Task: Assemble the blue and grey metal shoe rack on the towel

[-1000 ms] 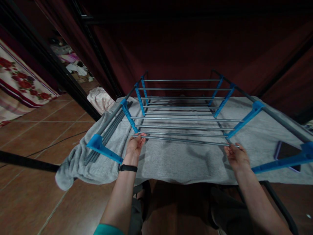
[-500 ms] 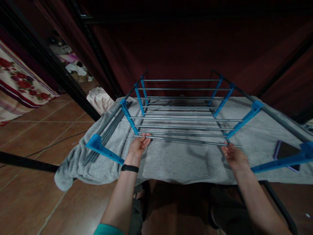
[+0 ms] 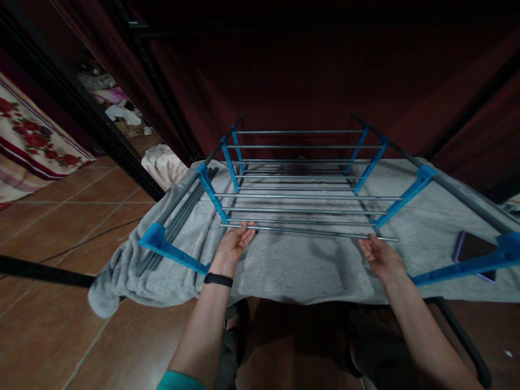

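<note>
A loose metal rod [image 3: 309, 232] lies across the near end of a drying rack [image 3: 300, 179] with blue plastic brackets and grey rails. My left hand [image 3: 235, 245] is palm up under the rod's left end, its fingers curled around it. My right hand [image 3: 376, 254] holds the rod near its right end with fingers closed on it. The rack stands on a grey towel [image 3: 284, 265] spread over a table.
A phone [image 3: 473, 249] in a purple case lies on the towel at the right, behind a blue bracket [image 3: 463, 268]. Spare grey rods [image 3: 179, 219] lie along the rack's left side. Tiled floor [image 3: 60, 227] and a dark curtain [image 3: 284, 70] surround the table.
Both hands have slid inward along the rod, the left to the right and the right to the left. The rod has stayed roughly in place.
</note>
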Available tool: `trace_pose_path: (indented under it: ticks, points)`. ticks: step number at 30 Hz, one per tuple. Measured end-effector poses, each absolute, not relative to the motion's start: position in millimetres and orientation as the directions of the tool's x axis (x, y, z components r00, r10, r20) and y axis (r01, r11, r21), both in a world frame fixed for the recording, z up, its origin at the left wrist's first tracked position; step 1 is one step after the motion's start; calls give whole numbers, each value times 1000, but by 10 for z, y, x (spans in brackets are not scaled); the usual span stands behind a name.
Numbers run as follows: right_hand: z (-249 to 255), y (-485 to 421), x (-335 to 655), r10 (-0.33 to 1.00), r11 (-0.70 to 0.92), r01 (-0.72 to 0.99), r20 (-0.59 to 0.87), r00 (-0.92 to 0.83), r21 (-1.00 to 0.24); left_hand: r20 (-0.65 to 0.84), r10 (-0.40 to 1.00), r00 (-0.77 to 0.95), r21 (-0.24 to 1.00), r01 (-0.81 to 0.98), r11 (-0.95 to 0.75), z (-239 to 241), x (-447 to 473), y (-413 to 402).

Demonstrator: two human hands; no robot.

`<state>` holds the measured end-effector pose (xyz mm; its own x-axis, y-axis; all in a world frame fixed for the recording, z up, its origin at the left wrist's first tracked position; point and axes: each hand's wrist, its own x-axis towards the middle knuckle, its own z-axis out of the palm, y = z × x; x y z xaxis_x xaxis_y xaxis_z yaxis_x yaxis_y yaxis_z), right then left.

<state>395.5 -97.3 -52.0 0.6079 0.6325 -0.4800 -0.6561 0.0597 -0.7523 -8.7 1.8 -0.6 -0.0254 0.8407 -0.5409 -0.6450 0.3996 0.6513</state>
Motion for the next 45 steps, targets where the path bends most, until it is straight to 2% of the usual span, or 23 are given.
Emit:
trace_pose_path:
  ticks: [7,13,19,23,29,35,45]
  points:
    - [-500,-960,3918,656,15,-671,-499,566,-741,-503,864,34,681,-600,420,-17,39,-7]
    - [-506,-981,4049,615,7,-647,-507,605,-763,-439,897,-53,742,-584,328,30,45,-21]
    - [-546,-1014,4130,571,88,-607,-460,680,-789,-433,896,-103,746,-599,292,72,58,-38]
    - [-557,-1025,4105,594,113,-580,-413,690,-807,-346,934,-94,782,-579,232,83,92,-55]
    - [-582,-1021,4088,595,91,-582,-425,682,-808,-232,973,-8,815,-548,190,109,162,-98]
    - [-616,-1008,4111,602,27,-599,-465,649,-800,-57,995,78,866,-492,88,129,330,-185]
    - [-614,-978,4020,603,-142,-602,-551,577,-785,86,983,160,907,-421,-10,147,565,-308]
